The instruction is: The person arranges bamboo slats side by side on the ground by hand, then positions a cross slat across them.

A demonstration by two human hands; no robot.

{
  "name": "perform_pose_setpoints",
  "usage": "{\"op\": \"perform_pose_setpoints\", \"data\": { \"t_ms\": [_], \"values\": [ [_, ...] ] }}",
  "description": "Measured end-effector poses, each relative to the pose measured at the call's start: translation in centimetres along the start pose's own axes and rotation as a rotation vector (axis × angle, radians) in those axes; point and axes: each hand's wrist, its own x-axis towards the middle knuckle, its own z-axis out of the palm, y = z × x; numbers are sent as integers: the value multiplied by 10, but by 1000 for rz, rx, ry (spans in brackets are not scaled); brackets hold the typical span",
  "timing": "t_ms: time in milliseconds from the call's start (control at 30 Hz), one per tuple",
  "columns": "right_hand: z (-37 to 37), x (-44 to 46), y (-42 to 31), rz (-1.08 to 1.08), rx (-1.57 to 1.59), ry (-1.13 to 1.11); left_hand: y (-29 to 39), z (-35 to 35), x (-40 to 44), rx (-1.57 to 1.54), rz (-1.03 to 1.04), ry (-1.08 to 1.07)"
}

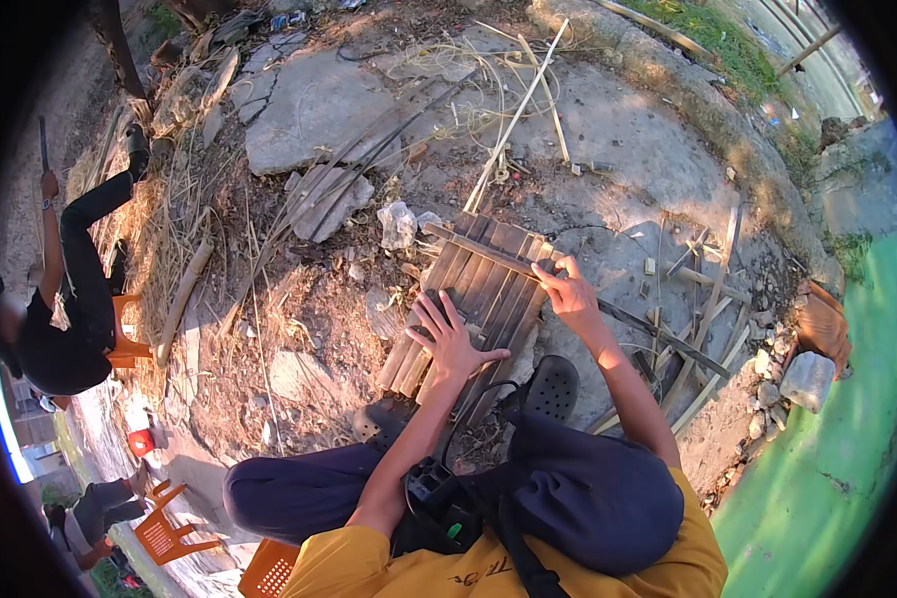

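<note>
A slatted panel of brown bamboo or wood strips [503, 239] lies on the ground before me. My left hand [450, 342] is open over its near part, fingers spread and thumb out to the right. Across the panel runs a long dark bamboo strip [668, 339], slanting from upper left to lower right. My right hand [568, 294] pinches that strip between thumb and fingers near the panel's right edge. Whether my left palm presses on the slats or hovers is hard to tell.
Loose split strips [713, 299] are scattered at right, and long pale strips [523, 110] extend beyond the panel. A person in dark clothes [75, 289] sits at left on an orange chair [128, 334]. Another orange chair [164, 528] stands lower left. Rubble [807, 382] edges the green floor.
</note>
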Motion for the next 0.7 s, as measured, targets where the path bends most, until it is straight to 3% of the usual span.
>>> {"op": "perform_pose_setpoints", "data": {
  "t_ms": [700],
  "values": [
    [4, 0, 3, -19, 44, 55, -1, 2, -1, -58, 16, 50]
  ]
}}
